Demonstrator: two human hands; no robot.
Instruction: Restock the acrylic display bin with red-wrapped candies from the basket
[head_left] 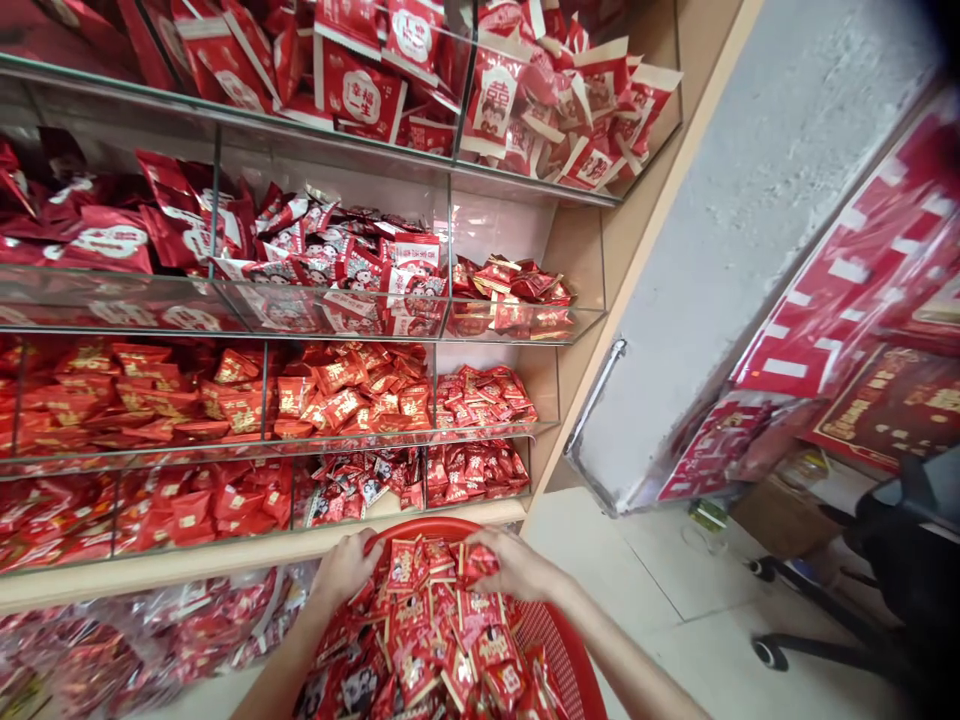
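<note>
A round red plastic basket (581, 650) in front of me is heaped with small red candy packets (420, 610). My left hand (343, 570) is closed over its far left rim, with the edge showing between thumb and fingers. At the far right of the basket, my right hand (517, 566) curls its fingers and thumb round a red candy packet (475, 564) on top of the heap. Both forearms reach in from the bottom of the view, on either side of the basket.
Glass-fronted shelves (352, 440) rise ahead, their compartments holding red packets. Bagged packets (187, 640) lie under the bottom shelf. To the right stand a grey wall (675, 250), hanging red goods (817, 310), a cardboard box (776, 510) and a wheeled black chair (825, 630) on a tiled floor.
</note>
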